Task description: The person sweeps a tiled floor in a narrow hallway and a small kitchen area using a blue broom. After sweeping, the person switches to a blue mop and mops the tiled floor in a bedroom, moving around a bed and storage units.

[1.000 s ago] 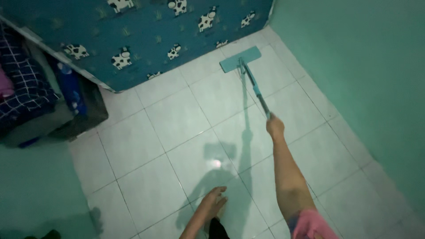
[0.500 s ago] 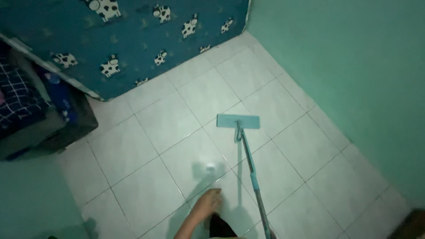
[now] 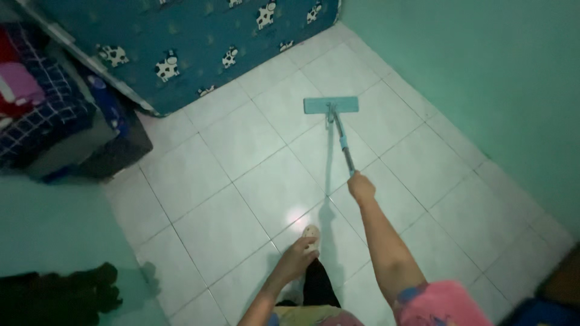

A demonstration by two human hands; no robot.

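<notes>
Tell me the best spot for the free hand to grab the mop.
Take the mop on its bare handle, just below the right hand, which already clamps the upper end. Come from the left: the pole slants away toward the flat head, and the left hand hangs free that side.

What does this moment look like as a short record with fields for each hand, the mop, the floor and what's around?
right hand: arm stretched forward, gripping the mop handle
left hand: low, fingers loose, holding nothing
mop: flat teal head on the floor, thin pole slanting back to the grip
floor: pale square tiles, a glare spot near the left hand
mattress: blue with cow print, upper left
wall: green, on the right
</notes>
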